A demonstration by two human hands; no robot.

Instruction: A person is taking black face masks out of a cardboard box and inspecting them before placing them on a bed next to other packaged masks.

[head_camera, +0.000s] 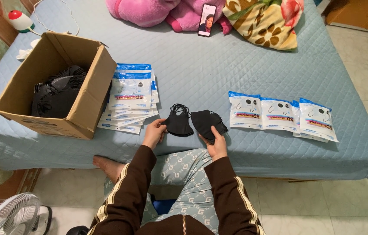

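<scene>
On the bed (pixel 236 65), right of the cardboard box (pixel 84 104), your left hand (pixel 154 132) pinched one black mask (pixel 178 124) and your right hand (pixel 217 146) gripped another black mask (pixel 208 123); both seemed soft, light, best held by edges.
</scene>
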